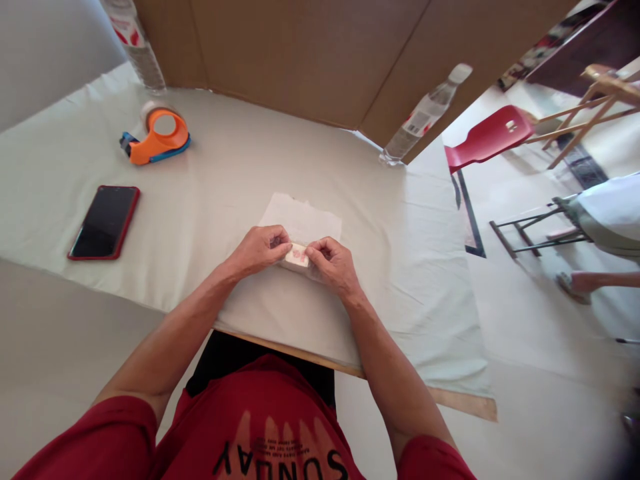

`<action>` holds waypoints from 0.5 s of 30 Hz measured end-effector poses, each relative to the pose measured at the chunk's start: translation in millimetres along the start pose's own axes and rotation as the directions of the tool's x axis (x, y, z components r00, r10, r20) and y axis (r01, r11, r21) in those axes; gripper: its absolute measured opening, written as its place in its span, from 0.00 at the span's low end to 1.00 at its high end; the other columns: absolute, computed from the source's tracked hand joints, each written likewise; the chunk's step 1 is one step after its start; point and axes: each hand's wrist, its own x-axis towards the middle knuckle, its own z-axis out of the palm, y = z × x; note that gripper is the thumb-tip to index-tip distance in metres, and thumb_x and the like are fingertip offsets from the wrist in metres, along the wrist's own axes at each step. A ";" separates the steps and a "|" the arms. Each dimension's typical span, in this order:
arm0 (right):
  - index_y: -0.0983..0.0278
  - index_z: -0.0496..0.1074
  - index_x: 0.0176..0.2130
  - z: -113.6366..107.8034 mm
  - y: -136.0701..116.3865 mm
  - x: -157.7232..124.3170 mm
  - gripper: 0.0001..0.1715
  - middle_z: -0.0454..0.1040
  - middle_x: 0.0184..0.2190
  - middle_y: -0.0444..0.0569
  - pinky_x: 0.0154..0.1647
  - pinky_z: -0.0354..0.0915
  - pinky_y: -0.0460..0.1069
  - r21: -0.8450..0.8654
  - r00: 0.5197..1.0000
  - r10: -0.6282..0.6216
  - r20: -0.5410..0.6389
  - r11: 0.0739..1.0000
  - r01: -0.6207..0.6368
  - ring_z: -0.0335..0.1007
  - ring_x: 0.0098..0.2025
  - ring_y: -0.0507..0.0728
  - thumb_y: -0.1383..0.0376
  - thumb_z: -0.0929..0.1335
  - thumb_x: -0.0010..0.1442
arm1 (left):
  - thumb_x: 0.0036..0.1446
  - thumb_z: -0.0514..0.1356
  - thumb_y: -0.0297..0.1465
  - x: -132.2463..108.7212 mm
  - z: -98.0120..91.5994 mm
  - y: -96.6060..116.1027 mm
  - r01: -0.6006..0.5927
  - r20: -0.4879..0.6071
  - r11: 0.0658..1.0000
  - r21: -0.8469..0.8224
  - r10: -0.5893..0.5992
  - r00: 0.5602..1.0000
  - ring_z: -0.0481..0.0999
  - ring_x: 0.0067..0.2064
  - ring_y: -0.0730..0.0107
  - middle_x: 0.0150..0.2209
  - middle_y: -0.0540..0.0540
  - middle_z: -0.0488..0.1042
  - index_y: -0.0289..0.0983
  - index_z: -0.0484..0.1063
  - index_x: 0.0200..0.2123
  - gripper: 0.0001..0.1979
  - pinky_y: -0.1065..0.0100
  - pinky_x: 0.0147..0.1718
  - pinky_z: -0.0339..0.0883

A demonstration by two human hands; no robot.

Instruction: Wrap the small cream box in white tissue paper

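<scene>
The person's red shirt (260,427) fills the near edge. Beyond it the left hand (260,248) and right hand (333,263) meet, both pinching a small white packet (299,255) with red print, possibly a folded wrapper, at the near edge of the white sheet (303,217). A phone (104,222) lies well left of the sheet, and an orange tape dispenser (157,137) sits left of and behind it.

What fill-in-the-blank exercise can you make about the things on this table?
The phone lies to the ____ of the left hand.
The tape dispenser is mostly ____.
The number of bottles on the table is ____.
The left hand and right hand pinch one small packet over a ____ paper sheet.
Missing words: left; orange; two; white.
</scene>
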 end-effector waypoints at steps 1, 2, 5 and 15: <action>0.62 0.70 0.29 -0.1 0.2 0.0 0.12 0.70 0.24 0.42 0.29 0.59 0.47 -0.003 1.000 -0.001 -0.002 1.000 0.001 0.62 0.27 0.51 0.56 0.70 0.55 | 0.53 0.59 0.35 0.0 -0.1 0.0 0.000 0.001 1.000 0.006 0.000 1.000 0.65 0.27 0.74 0.25 0.52 0.72 0.36 0.74 0.29 0.09 0.72 0.27 0.58; 0.62 0.70 0.29 -0.2 0.2 0.0 0.12 0.70 0.24 0.42 0.30 0.59 0.47 -0.009 1.000 -0.002 -0.004 1.000 0.002 0.62 0.27 0.51 0.56 0.70 0.55 | 0.53 0.59 0.35 0.1 -0.1 -0.2 -0.001 0.002 1.000 0.013 0.001 1.000 0.65 0.27 0.74 0.25 0.52 0.72 0.36 0.74 0.29 0.09 0.72 0.27 0.58; 0.62 0.71 0.29 -0.4 -0.5 -0.5 0.12 0.70 0.24 0.42 0.30 0.60 0.47 -0.023 1.000 -0.006 -0.013 1.000 0.006 0.62 0.27 0.51 0.56 0.70 0.55 | 0.53 0.59 0.35 0.3 -0.4 -0.9 -0.013 0.003 1.000 0.028 0.012 1.000 0.66 0.28 0.74 0.25 0.52 0.72 0.36 0.74 0.29 0.08 0.71 0.28 0.58; 0.62 0.70 0.29 -0.8 -1.6 -0.9 0.12 0.70 0.24 0.42 0.30 0.60 0.47 -0.031 1.000 -0.009 -0.012 0.999 0.008 0.62 0.27 0.51 0.56 0.70 0.55 | 0.53 0.59 0.34 0.1 -0.3 -0.5 -0.023 -0.001 0.999 0.031 0.023 1.000 0.65 0.27 0.74 0.24 0.52 0.72 0.36 0.74 0.29 0.08 0.71 0.27 0.58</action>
